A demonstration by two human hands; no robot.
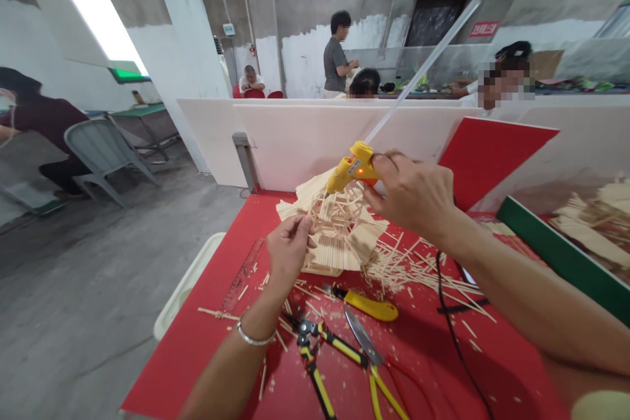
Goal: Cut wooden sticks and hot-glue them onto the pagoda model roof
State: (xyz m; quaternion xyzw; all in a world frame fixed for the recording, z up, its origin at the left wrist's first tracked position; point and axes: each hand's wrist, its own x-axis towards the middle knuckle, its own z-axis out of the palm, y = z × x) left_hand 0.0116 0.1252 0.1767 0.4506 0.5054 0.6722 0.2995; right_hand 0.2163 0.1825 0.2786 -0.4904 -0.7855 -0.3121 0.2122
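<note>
My right hand [413, 187] is closed round a yellow hot glue gun [347, 170], its nozzle pointing down and left. A long clear glue stick [423, 69] juts from its back, and a small orange light glows on its side. Below the nozzle stands a model building [335, 246] made of thin wooden sticks, with slatted roof pieces and an open frame on top. At the model's left side my left hand [289, 243] pinches with thumb and forefinger; what lies between them is too small to make out.
On the red table [197, 367] lie pliers [308, 328], scissors [364, 338], a yellow-handled utility knife [369, 305], a clear ruler [243, 275] and loose sticks [418, 269]. A black cord [447, 321] runs down the right. White boards [305, 138] stand behind; several people sit or stand beyond.
</note>
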